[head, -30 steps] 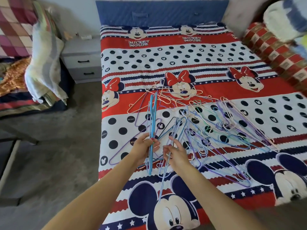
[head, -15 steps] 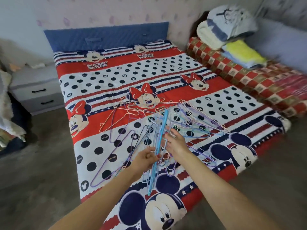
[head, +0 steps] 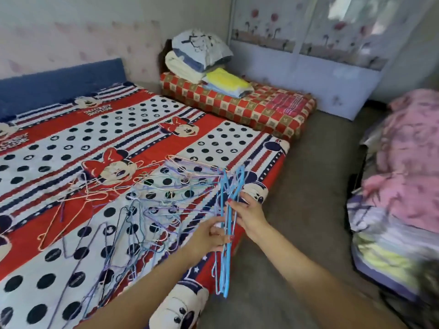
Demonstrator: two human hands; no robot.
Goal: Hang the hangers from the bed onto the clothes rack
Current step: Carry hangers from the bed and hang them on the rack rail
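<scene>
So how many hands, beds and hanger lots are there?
Hands: 2 (left hand, right hand)
Beds: 2 (cartoon bed, checked mattress)
Hanger lots: 2 (blue hangers gripped by both hands, tangled heap on the cartoon bed; singles uncountable)
Total: 6

Your left hand (head: pixel 209 236) and right hand (head: pixel 248 216) grip the blue hangers (head: pixel 225 262) upright between your fingers (head: pixel 234 203), beside the bed (head: pixel 278 160).

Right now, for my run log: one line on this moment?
left hand: grips blue hangers | right hand: holds same bunch | other hangers: on bed | rack: unseen
</scene>
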